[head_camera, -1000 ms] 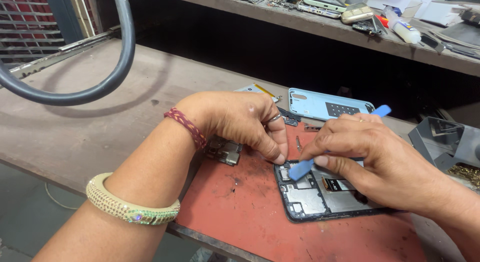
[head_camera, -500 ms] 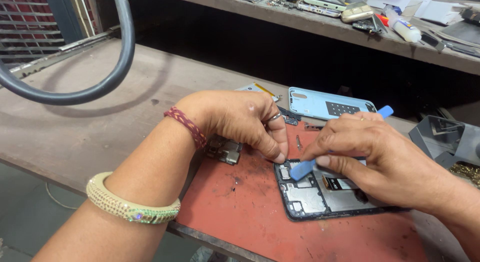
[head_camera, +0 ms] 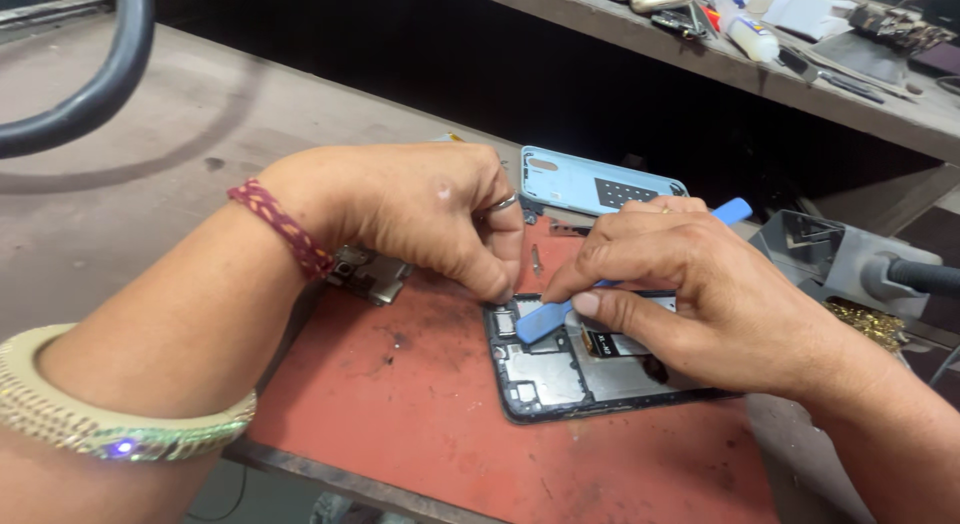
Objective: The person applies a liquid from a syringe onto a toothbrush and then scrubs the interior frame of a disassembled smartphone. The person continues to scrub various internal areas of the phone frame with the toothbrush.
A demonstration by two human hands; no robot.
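Your right hand [head_camera: 690, 294] presses a blue pry tool [head_camera: 545, 319] into the opened phone [head_camera: 560, 379]; your left hand [head_camera: 430, 219] pins its corner.
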